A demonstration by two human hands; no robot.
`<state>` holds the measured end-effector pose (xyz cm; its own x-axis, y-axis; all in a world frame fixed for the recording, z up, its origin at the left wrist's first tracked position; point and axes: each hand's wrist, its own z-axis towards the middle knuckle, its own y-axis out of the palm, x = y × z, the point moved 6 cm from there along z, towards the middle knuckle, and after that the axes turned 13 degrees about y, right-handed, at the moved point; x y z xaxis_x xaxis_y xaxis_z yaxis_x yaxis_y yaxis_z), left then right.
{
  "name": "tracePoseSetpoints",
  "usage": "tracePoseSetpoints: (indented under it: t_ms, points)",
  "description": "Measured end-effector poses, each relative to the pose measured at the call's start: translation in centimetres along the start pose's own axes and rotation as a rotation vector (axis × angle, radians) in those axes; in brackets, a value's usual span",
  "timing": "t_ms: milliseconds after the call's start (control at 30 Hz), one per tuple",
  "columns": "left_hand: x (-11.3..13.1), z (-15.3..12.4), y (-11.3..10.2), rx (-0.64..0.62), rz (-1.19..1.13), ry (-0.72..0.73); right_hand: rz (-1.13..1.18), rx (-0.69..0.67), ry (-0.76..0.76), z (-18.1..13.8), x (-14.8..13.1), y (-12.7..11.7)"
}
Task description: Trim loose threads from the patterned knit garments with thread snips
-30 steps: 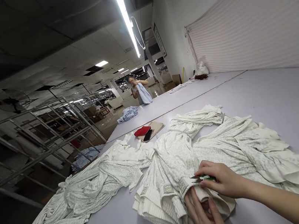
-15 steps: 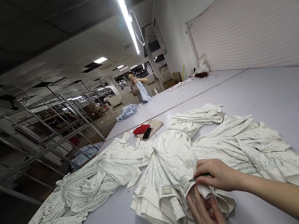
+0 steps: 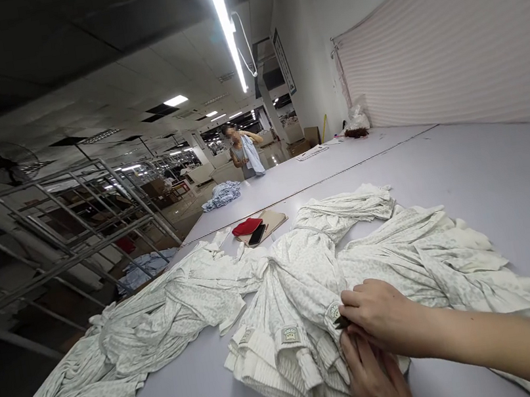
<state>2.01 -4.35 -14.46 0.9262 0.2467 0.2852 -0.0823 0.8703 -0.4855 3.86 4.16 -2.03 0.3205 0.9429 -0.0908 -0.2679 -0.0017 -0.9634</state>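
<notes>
White garments [image 3: 301,273] with a pale grey pattern lie bunched on the table, their ribbed edges [image 3: 263,371] fanned toward me. Square patches with a small printed figure sit near these edges, one label [image 3: 289,335] in plain sight. My right hand [image 3: 380,317] is closed around small dark thread snips [image 3: 342,321], whose pointed tip lies over another label [image 3: 334,311]. Just below it, my left hand [image 3: 375,378] pinches the garment edge beside that label. The right hand partly covers the left fingertips and the cloth between them.
More of the patterned garments lie at left [image 3: 131,338] and right [image 3: 432,253]. Beyond them are a red cloth item [image 3: 247,226], a black phone [image 3: 256,235] and brown card [image 3: 274,220]. A person [image 3: 245,151] handles blue cloth across the table [image 3: 507,189]. A metal rack [image 3: 78,253] stands left.
My right hand has turned and come down closer over my left, bringing the snips' tip onto the label. My left hand has shifted slightly right. The view has moved a little.
</notes>
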Motion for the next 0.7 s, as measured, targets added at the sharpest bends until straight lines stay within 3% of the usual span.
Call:
tracePoseSetpoints:
  t_ms: [167,300,533,700]
  points:
    - [0.3,0.5,0.1,-0.038,-0.048,0.003,0.004,0.070,-0.014,-0.2,0.7,0.1]
    - [0.2,0.8,0.0,-0.073,0.001,0.028,0.042,0.050,0.035,-0.6,1.6,-0.2]
    - [0.5,1.5,-0.5,-0.094,0.087,0.244,0.006,-0.015,-0.010,-0.3,1.2,-0.6]
    - [0.5,2.0,-0.7,-0.090,0.070,0.239,0.099,-0.003,0.118,-0.6,2.5,-0.6]
